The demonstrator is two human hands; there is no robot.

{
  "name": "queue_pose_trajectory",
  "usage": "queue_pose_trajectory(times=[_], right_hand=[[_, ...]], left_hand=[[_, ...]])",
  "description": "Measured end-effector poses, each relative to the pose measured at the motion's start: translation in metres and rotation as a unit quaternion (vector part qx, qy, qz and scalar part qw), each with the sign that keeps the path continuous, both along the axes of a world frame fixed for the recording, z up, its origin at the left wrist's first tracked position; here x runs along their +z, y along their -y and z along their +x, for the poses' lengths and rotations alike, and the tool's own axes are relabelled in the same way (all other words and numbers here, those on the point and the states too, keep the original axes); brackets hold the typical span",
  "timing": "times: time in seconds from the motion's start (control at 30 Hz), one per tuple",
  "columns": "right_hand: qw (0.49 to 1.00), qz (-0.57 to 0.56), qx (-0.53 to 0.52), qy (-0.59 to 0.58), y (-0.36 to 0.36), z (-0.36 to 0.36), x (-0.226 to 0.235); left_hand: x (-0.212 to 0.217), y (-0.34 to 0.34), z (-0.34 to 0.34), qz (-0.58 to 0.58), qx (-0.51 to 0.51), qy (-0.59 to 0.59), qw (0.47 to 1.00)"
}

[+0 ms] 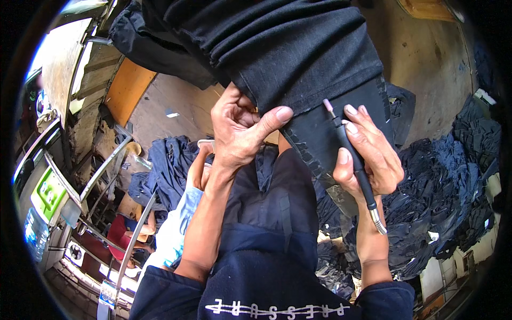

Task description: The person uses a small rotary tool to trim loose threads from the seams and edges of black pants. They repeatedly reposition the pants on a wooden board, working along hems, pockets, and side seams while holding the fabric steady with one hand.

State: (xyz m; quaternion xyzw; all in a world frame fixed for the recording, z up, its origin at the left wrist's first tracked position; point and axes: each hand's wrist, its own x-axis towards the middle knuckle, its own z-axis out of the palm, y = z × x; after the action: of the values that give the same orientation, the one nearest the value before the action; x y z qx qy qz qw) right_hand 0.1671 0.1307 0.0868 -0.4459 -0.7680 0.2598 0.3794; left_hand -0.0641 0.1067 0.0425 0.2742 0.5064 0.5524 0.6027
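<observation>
black cloth (306, 61) extends beyond the left hand (238, 129) pinching its edge.

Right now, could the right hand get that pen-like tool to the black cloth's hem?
Probably yes: the right hand holds the pen-like tool with its pink tip close to the hem, and the left hand sits clear to one side.

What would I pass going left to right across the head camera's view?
Green plastic item → orange panel → small white scrap → left hand → right hand holding a slim black tool → pale scrap at far right.
</observation>
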Motion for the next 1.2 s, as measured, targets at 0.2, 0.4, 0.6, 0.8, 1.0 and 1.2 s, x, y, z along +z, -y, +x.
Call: queue_pose_trajectory(times=[0.2, 0.4, 0.6, 0.8, 1.0, 1.2], right_hand=[[1.000, -0.003, -0.009, -0.002, 0.001, 0.000, 0.000], [0.999, 0.003, -0.042, -0.017, -0.008, -0.002, -0.012], [0.998, 0.002, -0.066, -0.018, -0.007, -0.001, -0.013], [0.997, 0.001, -0.074, -0.015, -0.008, 0.000, -0.014], [0.995, -0.018, -0.101, -0.004, -0.006, 0.002, -0.010], [0.992, -0.018, -0.121, 0.000, -0.005, 0.001, -0.010]], left_hand=[[0.001, 0.000, 0.001, -0.002, 0.004, 0.001, 1.000], [-0.012, -0.009, -0.004, 0.003, -0.001, -0.012, 1.000], [-0.011, -0.007, -0.005, -0.017, -0.001, -0.027, 0.999], [-0.011, -0.008, -0.002, -0.026, 0.013, -0.016, 0.999], [-0.014, -0.007, -0.009, -0.048, -0.010, -0.062, 0.997], [-0.012, -0.008, -0.002, -0.025, 0.009, 0.000, 1.000]])
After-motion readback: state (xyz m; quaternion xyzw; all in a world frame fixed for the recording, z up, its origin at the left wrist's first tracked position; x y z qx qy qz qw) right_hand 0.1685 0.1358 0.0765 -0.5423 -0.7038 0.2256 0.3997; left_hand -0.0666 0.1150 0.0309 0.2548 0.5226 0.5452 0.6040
